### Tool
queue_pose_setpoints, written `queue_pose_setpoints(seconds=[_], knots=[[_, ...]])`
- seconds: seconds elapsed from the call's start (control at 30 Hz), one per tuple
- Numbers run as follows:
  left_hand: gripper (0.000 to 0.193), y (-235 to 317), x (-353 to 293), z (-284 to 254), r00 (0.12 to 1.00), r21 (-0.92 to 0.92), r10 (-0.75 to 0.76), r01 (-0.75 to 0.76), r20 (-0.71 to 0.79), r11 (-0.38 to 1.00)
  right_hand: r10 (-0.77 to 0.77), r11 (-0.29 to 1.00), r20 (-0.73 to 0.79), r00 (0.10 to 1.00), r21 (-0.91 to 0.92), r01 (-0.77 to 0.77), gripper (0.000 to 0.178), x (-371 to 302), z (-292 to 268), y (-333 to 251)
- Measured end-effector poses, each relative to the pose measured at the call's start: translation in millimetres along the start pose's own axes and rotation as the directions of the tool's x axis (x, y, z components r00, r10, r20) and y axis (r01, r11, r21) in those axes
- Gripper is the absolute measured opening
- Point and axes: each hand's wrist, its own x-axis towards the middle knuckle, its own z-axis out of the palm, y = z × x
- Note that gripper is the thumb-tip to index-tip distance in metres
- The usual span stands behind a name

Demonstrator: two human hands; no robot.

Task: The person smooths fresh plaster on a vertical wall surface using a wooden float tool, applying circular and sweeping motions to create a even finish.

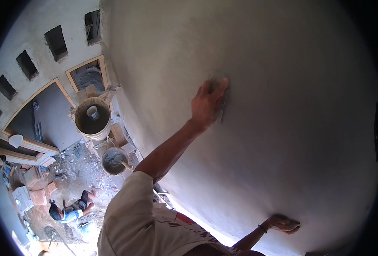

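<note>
My left hand [206, 103], at the end of an outstretched arm, is closed around a plastering trowel [222, 112]. Its thin blade lies against the grey plastered wall [265, 141]; my fingers hide most of the tool. Lower and to the right, my right hand [285, 224], with a dark band on the wrist, is curled close to the same wall. Something greyish seems to be in its fingers, too hidden to name.
To the left stand a large bucket [81, 128] with a small white cup in it and a smaller bucket [113, 161] of grey mortar. Far below, another person [72, 210] is on the rubble-strewn floor [78, 168], near stacked blocks. A doorway and small wall openings lie beyond.
</note>
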Motion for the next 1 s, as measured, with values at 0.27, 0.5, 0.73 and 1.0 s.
queue_pose_setpoints(seconds=[0.27, 0.5, 0.73, 1.0], knots=[[0.037, -57.5, 58.1, -12.1, 0.987, 0.064, -0.111, 0.119, -0.121, 0.991, 0.004, 0.999, 0.037, 0.999, -0.033, -0.002, 0.064, 5.2, -0.5, -8.8], [0.045, 74.2, 137.6, -55.7, 0.971, 0.209, 0.169, -0.203, 0.171, 0.957, 0.035, 0.998, 0.029, 0.999, -0.046, -0.034, 0.063, 6.4, -2.1, -8.9], [0.034, 41.9, 121.1, -24.7, 0.976, -0.038, 0.210, -0.213, -0.054, 0.976, 0.059, 0.998, 0.026, 0.998, -0.015, -0.059, 0.068, 2.5, 5.2, -12.0], [0.037, 65.5, 264.8, -64.4, 0.982, 0.071, 0.175, -0.170, -0.066, 0.983, 0.094, 0.992, 0.050, 0.994, -0.086, -0.089, 0.069, 3.6, 5.4, -13.1]])
